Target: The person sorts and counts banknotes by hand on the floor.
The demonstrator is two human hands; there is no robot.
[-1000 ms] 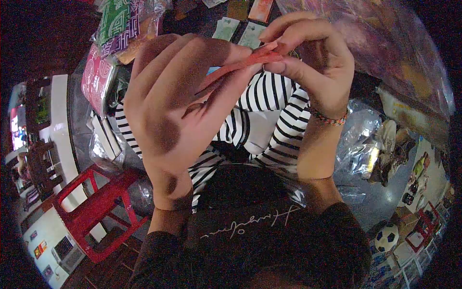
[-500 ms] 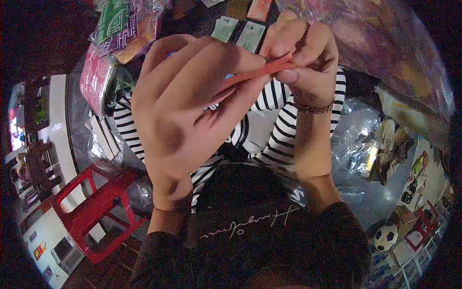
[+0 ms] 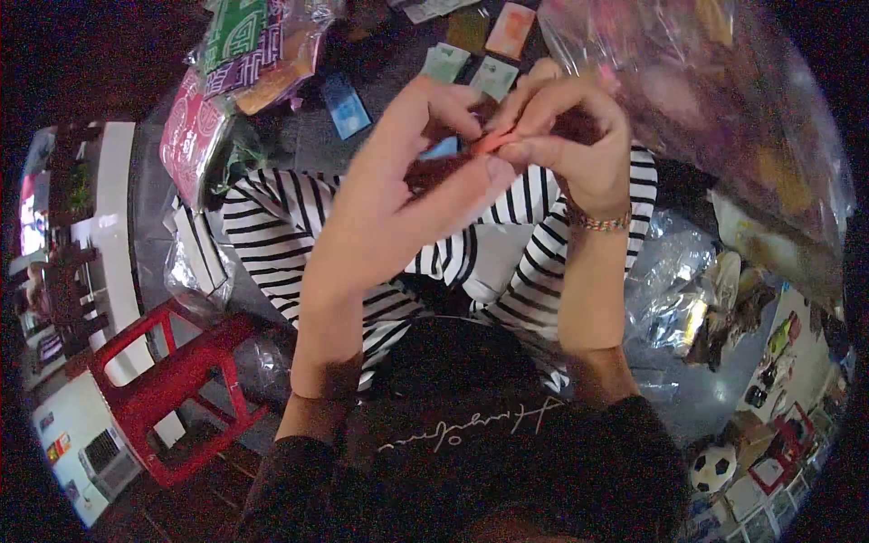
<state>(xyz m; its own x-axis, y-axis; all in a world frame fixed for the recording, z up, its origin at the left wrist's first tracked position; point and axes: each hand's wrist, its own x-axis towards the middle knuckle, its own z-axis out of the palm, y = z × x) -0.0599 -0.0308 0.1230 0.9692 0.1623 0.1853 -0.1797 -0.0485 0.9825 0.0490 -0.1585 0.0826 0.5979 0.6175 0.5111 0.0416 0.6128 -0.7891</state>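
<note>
Red paper slip [image 3: 493, 142] upper centre, creased narrow, held off the floor [image 3: 312, 136]. Right hand [image 3: 597, 172] nearly closed, pinching it by thumb and fingers. Left hand [image 3: 367, 213] half open around its other end; grip there, cannot tell. Folding looks partway, by my judgement; final shape hidden. Green slips [image 3: 445, 62], blue slip [image 3: 347, 106] lie flat, unfolded, beyond.

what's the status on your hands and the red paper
Right hand pinching red paper. Left hand alongside, grip unclear. Fingers hide part of paper.
</note>
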